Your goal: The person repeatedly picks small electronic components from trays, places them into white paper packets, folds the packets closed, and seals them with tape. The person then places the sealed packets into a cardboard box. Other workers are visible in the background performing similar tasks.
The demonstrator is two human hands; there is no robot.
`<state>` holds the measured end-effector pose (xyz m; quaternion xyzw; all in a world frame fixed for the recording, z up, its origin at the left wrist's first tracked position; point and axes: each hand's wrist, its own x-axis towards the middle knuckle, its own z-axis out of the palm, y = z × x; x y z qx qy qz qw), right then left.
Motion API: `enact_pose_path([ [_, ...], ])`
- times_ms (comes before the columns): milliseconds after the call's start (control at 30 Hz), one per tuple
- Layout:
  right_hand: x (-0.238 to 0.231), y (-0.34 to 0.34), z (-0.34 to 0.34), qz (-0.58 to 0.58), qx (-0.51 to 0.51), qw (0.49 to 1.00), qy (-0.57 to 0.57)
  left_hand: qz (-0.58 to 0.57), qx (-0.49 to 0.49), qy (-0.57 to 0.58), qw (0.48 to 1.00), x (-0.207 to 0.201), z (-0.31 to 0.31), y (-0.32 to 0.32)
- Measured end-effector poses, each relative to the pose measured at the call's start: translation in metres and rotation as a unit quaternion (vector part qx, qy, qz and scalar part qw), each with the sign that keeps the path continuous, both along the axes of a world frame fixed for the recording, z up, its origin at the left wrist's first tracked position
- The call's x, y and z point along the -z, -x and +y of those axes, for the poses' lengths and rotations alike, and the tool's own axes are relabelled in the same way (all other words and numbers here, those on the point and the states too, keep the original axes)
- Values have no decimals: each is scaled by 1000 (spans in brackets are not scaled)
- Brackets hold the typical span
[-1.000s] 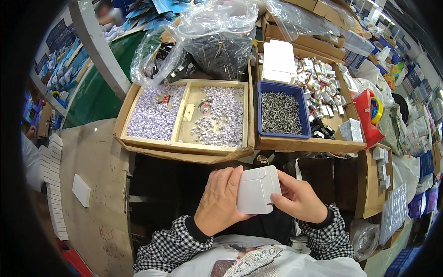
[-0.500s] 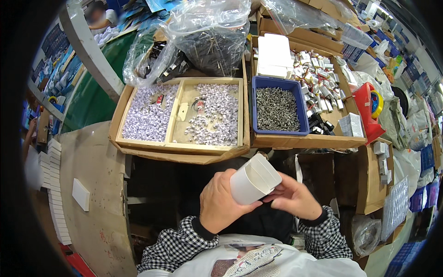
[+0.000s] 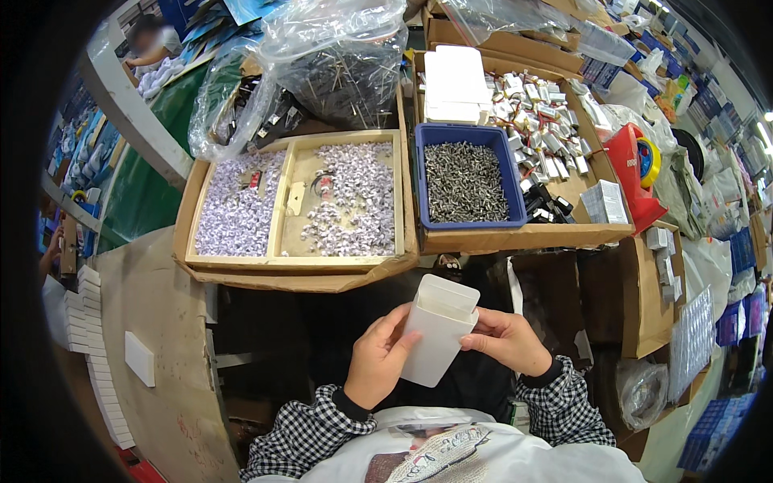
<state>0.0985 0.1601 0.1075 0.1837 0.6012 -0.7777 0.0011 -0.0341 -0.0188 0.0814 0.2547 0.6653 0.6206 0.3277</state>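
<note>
A small white cardboard box (image 3: 437, 344) stands tilted between my two hands above my lap. Its top is open, with a flap raised at the far side; what lies inside cannot be made out. My left hand (image 3: 378, 354) grips the box's left side, thumb on the front face. At the upper right edge, the fingers and thumb of my right hand (image 3: 509, 342) pinch the box near its opening.
Ahead, a divided wooden tray (image 3: 338, 259) holds small white pieces. Beside it, a blue bin (image 3: 471, 226) holds metal screws. Wired silver parts (image 3: 547, 121) fill a carton. A red tape dispenser (image 3: 636, 181) stands right. White boxes (image 3: 98, 362) line the left, near a flat white box (image 3: 139, 359).
The box has turned more upright, its front face now toward me and its flap raised. My left hand has shifted from around it to its side; my right hand has moved slightly higher.
</note>
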Motion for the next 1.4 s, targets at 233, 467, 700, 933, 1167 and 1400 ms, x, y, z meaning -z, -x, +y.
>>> enact_pose_path([
  [233,10,3,13,-63,12,998,-25,-161,-1,-36,986,10,-3,-19],
  [467,26,-14,-15,-48,95,994,19,-170,74,-25,982,24,-17,-15],
  [700,41,-24,-41,14,179,982,-58,-151,118,-27,981,28,-22,-13],
  [933,39,-27,-30,28,107,987,-120,-127,136,-18,982,22,-21,-14],
  [1167,24,-22,-22,30,118,977,-177,-96,114,-90,985,26,-12,-13],
  [1400,22,-28,-17,18,78,967,-241,-72,116,-38,990,24,-10,-14],
])
